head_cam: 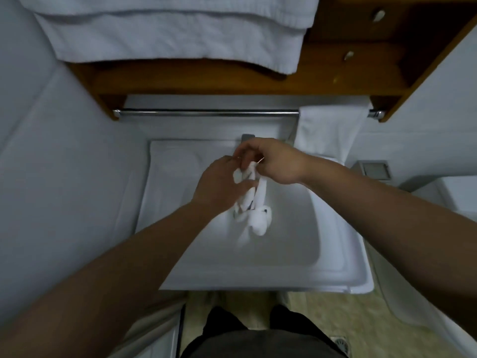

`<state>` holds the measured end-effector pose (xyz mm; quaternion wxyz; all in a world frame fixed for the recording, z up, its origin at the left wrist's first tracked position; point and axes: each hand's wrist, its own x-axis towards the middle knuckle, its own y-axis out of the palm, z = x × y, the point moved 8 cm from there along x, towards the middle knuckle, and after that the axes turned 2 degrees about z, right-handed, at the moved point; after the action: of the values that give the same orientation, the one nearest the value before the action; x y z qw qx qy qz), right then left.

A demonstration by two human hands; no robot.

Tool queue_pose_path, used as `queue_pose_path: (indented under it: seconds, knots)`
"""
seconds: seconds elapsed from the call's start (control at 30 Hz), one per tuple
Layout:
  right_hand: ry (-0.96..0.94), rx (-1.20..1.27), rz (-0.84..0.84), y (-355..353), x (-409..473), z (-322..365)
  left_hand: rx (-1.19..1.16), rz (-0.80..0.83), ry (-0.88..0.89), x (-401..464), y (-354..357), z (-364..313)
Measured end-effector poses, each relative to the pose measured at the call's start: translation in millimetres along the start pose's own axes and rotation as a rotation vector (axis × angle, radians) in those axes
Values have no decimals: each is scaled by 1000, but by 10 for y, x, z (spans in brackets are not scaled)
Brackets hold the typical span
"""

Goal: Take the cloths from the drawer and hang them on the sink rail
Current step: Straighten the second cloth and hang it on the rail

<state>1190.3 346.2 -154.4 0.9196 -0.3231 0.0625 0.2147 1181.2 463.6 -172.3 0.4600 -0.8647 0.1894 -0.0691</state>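
While one folded white cloth (327, 133) already drapes over the right end of the long chrome sink rail (206, 113), about halfway along by the look of it: a second cloth in hand, not yet hung. Bunched, twisted white cloth (251, 202) dangling above the white rectangular sink basin (333, 254), near the middle of the scene, gripped at its top end by the right hand (273, 161) with fingers curled round it, and held lower down by the left hand (219, 184), fingers closed on the fabric. Probably left: shaking it open and laying it over the bare stretch of rail, left of the hung cloth. Drawer out of sight, so cloths remaining unknown. Thick white towels (167, 29) on the far wooden shelf (322, 73). No brands, labels or readable writing anywhere.
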Motion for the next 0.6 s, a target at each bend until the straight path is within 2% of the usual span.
queue_pose_path:
  seconds: [0.17, 0.3, 0.37, 0.5, 0.6]
  knots:
    - [-96, -113, 1, -132, -86, 446, -82, -27, -108, 19, -457, -72]
    - [-138, -129, 6, -297, -127, 669, -265, 6, -106, 2, -560, -208]
    - [-157, -157, -3, -405, -154, 755, -285, 37, -104, -12, -581, -290]
    - [-194, -229, -43, -519, -200, 931, -365, -33, -141, 34, -758, -375]
    - [-212, -302, -113, -621, -220, 1035, -318, -45, -132, 92, -909, -435]
